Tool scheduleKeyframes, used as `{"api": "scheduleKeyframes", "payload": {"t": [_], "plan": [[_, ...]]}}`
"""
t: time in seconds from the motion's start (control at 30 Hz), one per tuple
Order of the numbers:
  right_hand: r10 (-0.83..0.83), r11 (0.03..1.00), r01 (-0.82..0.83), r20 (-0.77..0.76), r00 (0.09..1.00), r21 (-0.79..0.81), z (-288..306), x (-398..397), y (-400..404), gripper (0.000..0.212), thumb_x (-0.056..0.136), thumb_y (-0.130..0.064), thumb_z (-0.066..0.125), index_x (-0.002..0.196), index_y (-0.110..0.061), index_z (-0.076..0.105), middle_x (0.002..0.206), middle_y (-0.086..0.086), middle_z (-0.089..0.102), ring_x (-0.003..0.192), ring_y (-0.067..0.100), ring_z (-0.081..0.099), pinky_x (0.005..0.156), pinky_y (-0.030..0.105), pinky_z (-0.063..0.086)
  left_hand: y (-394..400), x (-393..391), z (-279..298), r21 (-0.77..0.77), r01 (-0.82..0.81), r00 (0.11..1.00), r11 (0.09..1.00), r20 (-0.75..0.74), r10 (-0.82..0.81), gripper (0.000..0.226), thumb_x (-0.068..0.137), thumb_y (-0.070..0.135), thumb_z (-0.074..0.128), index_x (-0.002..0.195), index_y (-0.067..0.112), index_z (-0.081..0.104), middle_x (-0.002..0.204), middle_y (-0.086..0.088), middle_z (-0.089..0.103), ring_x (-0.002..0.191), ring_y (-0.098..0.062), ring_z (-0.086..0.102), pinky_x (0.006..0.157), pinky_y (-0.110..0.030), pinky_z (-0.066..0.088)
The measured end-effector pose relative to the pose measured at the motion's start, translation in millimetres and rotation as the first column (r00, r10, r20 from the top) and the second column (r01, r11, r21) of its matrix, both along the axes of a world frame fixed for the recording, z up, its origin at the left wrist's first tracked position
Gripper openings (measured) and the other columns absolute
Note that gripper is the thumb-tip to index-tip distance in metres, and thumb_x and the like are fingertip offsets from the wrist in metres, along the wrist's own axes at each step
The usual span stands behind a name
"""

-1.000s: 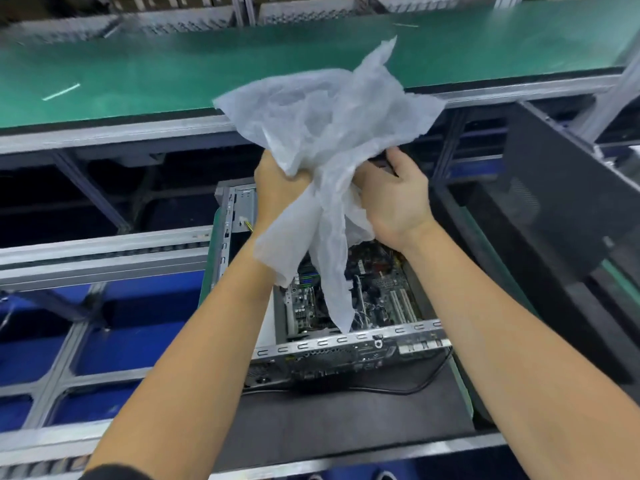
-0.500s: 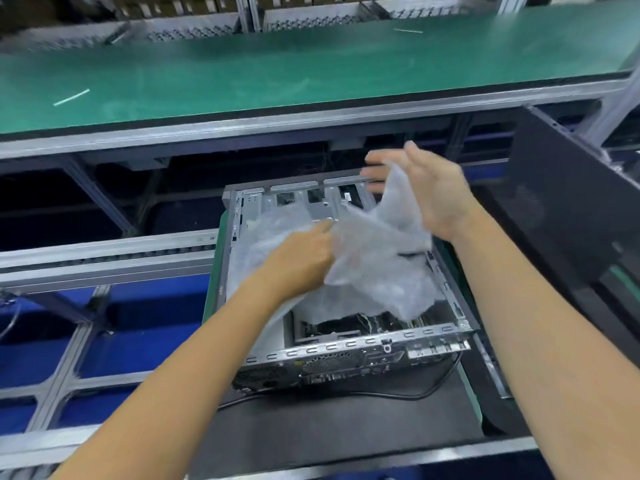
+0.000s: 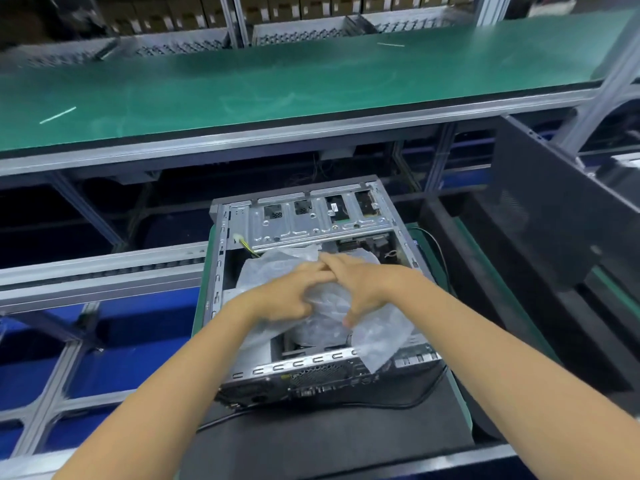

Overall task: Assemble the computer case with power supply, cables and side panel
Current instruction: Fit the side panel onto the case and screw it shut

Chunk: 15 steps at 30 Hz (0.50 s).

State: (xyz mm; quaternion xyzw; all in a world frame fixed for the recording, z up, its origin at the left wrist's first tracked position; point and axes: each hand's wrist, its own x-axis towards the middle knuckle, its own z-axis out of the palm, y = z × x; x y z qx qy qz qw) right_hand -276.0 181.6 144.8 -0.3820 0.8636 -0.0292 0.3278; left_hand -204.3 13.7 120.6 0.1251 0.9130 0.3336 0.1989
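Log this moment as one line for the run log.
step: packing sheet into case | left hand: pressing plastic sheet | right hand: pressing sheet | computer case: open, side panel off

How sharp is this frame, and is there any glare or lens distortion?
Head view: motion blur softens both hands, left hand and right hand, and the plastic bag; the green bench top shows soft sheen; wide-angle bending curves its edge; the case reads fairly clearly.

White wrapping sheet point(image 3: 363, 327), a second ago bunched high above open computer case point(image 3: 311, 220), now lies down inside it; left hand point(image 3: 287, 299) and right hand point(image 3: 363, 285) now meet fingertip to fingertip, pressing on it
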Motion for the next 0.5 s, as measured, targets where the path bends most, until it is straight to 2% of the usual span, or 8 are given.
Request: {"api": "scheduleKeyframes", "payload": {"t": [0.07, 0.13, 0.2, 0.23, 0.33, 0.4, 0.43, 0.5], "plan": [[-0.012, 0.999, 0.015, -0.064, 0.998, 0.046, -7, 1, 6, 0.135, 0.076, -0.035, 0.086, 0.154, -0.019, -0.023, 0.167, -0.002, -0.010, 0.148, 0.028, 0.024, 0.115, 0.041, 0.034, 3, -3, -12, -0.309, -0.058, 0.979, 0.949, -0.204, -0.007, 0.091, 0.071, -0.001, 0.058, 0.142, 0.046, 0.028, 0.153, 0.018, 0.011, 0.139, -0.007, 0.011, 0.114, -0.034, 0.012], [0.011, 0.996, -0.004, -0.085, 0.996, 0.091, -14, 3, 12, 0.124, 0.084, -0.040, 0.078, 0.155, -0.010, -0.019, 0.166, 0.002, -0.017, 0.152, 0.026, 0.012, 0.117, 0.039, 0.028, 7, -10, -20, -0.580, -0.209, 0.922, 0.787, -0.385, -0.039, 0.069, 0.073, 0.020, 0.058, 0.137, 0.028, 0.032, 0.144, 0.000, 0.025, 0.134, -0.019, 0.022, 0.105, -0.041, 0.018], [0.022, 0.995, -0.014, -0.076, 0.997, 0.096, -21, 5, 14, 0.115, 0.089, -0.038, 0.072, 0.155, -0.006, -0.018, 0.165, 0.004, -0.019, 0.153, 0.025, 0.001, 0.121, 0.039, 0.024, 8, -18, -20, -0.695, -0.339, 0.888, 0.635, -0.459, -0.028, 0.060, 0.076, 0.045, 0.056, 0.126, 0.018, 0.037, 0.127, -0.003, 0.042, 0.117, -0.025, 0.041, 0.089, -0.038, 0.030], [0.022, 0.996, -0.015, -0.083, 0.996, 0.089, -23, 4, 15, 0.113, 0.090, -0.035, 0.071, 0.155, -0.005, -0.016, 0.165, 0.004, -0.016, 0.153, 0.025, 0.002, 0.120, 0.039, 0.025, 7, -23, -19, -0.722, -0.337, 0.905, 0.604, -0.425, -0.003, 0.063, 0.076, 0.053, 0.057, 0.124, 0.016, 0.039, 0.121, -0.004, 0.049, 0.110, -0.025, 0.048, 0.083, -0.037, 0.034], [0.005, 0.998, 0.001, -0.087, 0.996, 0.069, -25, 1, 12, 0.101, 0.089, -0.024, 0.071, 0.155, -0.003, -0.002, 0.158, 0.007, 0.007, 0.141, 0.028, 0.027, 0.105, 0.033, 0.040, 6, -30, -17, -0.722, -0.257, 0.959, 0.642, -0.271, 0.078, 0.060, 0.082, 0.048, 0.062, 0.124, 0.009, 0.042, 0.114, -0.008, 0.060, 0.103, -0.030, 0.060, 0.070, -0.033, 0.036], [-0.023, 0.999, 0.026, -0.097, 0.995, 0.036, -29, -4, 14, 0.087, 0.085, -0.018, 0.073, 0.149, -0.006, 0.015, 0.143, 0.006, 0.020, 0.108, 0.021, 0.045, 0.077, 0.025, 0.044, 11, -39, -16, -0.687, -0.219, 0.972, 0.693, -0.220, 0.089, 0.050, 0.089, 0.027, 0.061, 0.128, 0.004, 0.039, 0.118, -0.015, 0.059, 0.106, -0.033, 0.058, 0.070, -0.033, 0.036], [-0.038, 0.999, 0.040, -0.090, 0.995, 0.017, -31, -6, 16, 0.086, 0.084, -0.017, 0.075, 0.147, -0.008, 0.018, 0.137, 0.004, 0.022, 0.095, 0.017, 0.045, 0.067, 0.021, 0.042, 14, -41, -16, -0.664, -0.200, 0.977, 0.720, -0.186, 0.100, 0.047, 0.091, 0.016, 0.057, 0.131, 0.002, 0.036, 0.120, -0.018, 0.057, 0.108, -0.034, 0.057, 0.071, -0.032, 0.036], [-0.071, 0.997, 0.069, -0.049, 0.996, -0.031, -37, -13, 22, 0.099, 0.082, -0.015, 0.076, 0.154, -0.013, 0.009, 0.139, 0.000, 0.021, 0.094, 0.017, 0.050, 0.062, 0.018, 0.040, 18, -44, -15, -0.611, -0.181, 0.983, 0.770, -0.093, 0.157, 0.054, 0.091, 0.004, 0.054, 0.138, 0.000, 0.028, 0.126, -0.020, 0.051, 0.111, -0.035, 0.054, 0.075, -0.033, 0.040]]}}
